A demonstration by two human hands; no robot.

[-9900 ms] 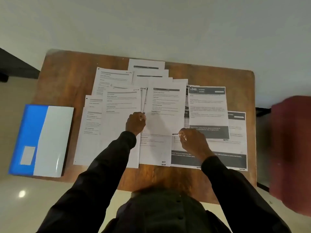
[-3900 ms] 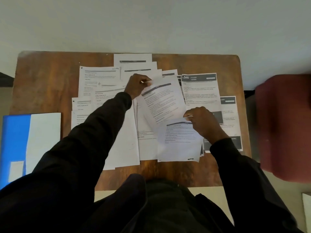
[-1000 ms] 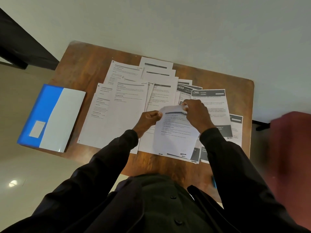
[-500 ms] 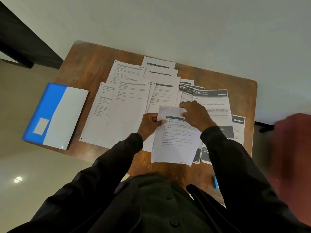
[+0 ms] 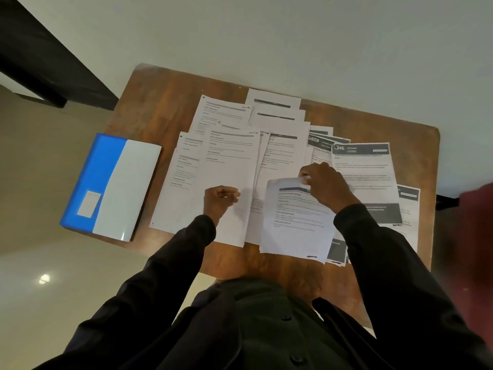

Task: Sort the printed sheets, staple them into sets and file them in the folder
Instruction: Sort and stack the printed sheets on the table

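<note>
Several printed sheets [image 5: 229,166] lie spread and overlapping across a brown wooden table [image 5: 149,102]. My right hand [image 5: 326,185] pinches the top edge of one sheet with a dark header bar [image 5: 296,225], which lies near the table's front edge with its top curled up. My left hand [image 5: 220,200] is closed in a loose fist over the white sheets to the left, with nothing seen in it, apart from the held sheet. A blue and white folder [image 5: 112,185] lies shut at the table's left edge, overhanging it.
Sheets with dark banners [image 5: 365,180] lie at the right side of the table. A dark red object [image 5: 477,249] stands beyond the right edge. A dark beam [image 5: 45,57] crosses the top left. Pale floor shows on the left.
My left hand has let go of the sheet's top left corner and moved left over the white sheets. My right hand still holds the sheet, now shifted slightly right.
</note>
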